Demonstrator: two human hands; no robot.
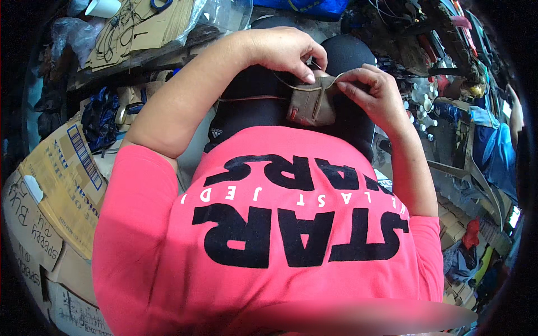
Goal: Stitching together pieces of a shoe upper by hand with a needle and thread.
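A brown leather piece [304,106], with stitched seams and a small reddish patch at its near end, rests on my lap between my dark-clothed thighs. A thin tan cord [296,88] loops over its far end, from below my left hand across to my right. My left hand [287,55] arches over the leather's far left corner, thumb and forefinger curled toward each other; what they hold, if anything, is too small to make out. On the other side, my right hand [370,92] pinches the cord between thumb and forefinger at the leather's far right corner.
At the far left, tan cardboard sheets [140,31] lie with dark cord and blue-handled scissors [161,5] by a white cup [103,8]. Cardboard boxes [67,185] stand at my left. Several small white-capped bottles [421,106] and a blue cloth [493,154] are at my right.
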